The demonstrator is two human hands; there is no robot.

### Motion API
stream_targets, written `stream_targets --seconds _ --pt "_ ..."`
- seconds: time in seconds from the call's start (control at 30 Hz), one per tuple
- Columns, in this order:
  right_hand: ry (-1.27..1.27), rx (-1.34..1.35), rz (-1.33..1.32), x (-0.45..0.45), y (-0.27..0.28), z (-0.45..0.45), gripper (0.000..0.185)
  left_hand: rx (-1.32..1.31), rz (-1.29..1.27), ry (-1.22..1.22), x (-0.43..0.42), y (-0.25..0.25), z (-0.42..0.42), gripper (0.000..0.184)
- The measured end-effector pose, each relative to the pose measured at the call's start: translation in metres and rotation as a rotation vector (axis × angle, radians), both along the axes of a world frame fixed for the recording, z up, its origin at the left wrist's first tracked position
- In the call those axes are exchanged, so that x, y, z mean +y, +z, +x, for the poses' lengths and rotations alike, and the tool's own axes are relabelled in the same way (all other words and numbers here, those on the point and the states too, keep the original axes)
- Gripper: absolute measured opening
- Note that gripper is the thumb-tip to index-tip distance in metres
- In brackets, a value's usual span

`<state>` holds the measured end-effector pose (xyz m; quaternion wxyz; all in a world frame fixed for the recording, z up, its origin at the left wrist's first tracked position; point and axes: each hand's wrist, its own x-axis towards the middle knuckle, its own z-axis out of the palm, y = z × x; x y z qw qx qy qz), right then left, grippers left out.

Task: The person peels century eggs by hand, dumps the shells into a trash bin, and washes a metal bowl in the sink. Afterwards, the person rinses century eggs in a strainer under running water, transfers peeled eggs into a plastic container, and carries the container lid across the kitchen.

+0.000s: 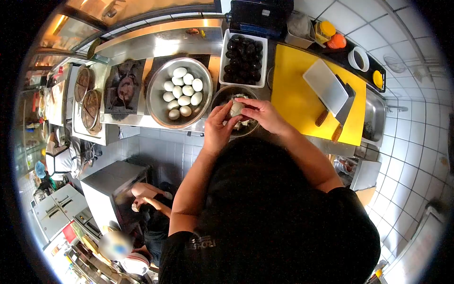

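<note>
A pale egg [236,109] is held above a dark round bowl [222,95] at the near edge of the table [341,150], with the fingers of both hands closed around it: the left hand [218,127] grips it from the left and below, the right hand [265,116] from the right and above (whether any of its shell is off, I cannot tell). White fragments [244,123] lie in the bowl, partly hidden by the hands. Just beyond it, toward the table's back edge, a white tray [265,57] holds many glossy dark egg-shaped pieces [243,59]. To the left stands a wide steel bowl [156,97] with whole white eggs [179,90] gathered inside. To the right, a yellow board [291,87] reaches almost to the table's near edge, bearing a pale rectangular piece [324,84] laid at a slant and, partly under it, a broad blade [348,105]. A metal sink [376,113] adjoins the board's right edge. Below the table's left side, well apart, another person [153,227] sits low beside a cabinet [111,177].
</note>
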<state>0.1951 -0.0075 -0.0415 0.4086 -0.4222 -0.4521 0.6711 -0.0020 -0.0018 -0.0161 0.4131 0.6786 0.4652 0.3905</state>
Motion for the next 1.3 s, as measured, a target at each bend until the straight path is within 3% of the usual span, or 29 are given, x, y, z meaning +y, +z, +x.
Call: stream_targets --seconds 0.23,0.43,0.53,0.87,1.07,1.2,1.3 --pt "-0.002 0.036 -0.049 0.0 0.005 0.009 0.04 0.055 -0.001 -0.018 -0.001 0.005 0.007 0.045" --pt "-0.011 -0.003 -0.055 -0.002 0.01 0.011 0.04 0.021 -0.178 -0.046 -0.001 0.007 0.008 0.041" --pt "-0.074 0.135 -0.073 -0.006 0.001 0.006 0.04 -0.515 -0.49 0.044 -0.004 -0.004 0.011 0.039" --pt "-0.067 0.162 -0.158 -0.009 0.003 0.008 0.04 -0.515 -0.505 -0.05 -0.007 -0.019 0.009 0.037" --pt "-0.082 0.153 -0.14 -0.009 0.001 0.007 0.04 -0.371 -0.447 -0.061 -0.005 -0.016 0.007 0.037" --pt "-0.151 0.107 -0.091 -0.008 0.009 0.001 0.041 -0.474 -0.54 0.008 -0.002 -0.011 0.01 0.05" --pt "-0.294 0.023 0.105 -0.009 -0.009 -0.01 0.039 -0.64 -0.668 0.097 -0.001 -0.008 0.017 0.066"
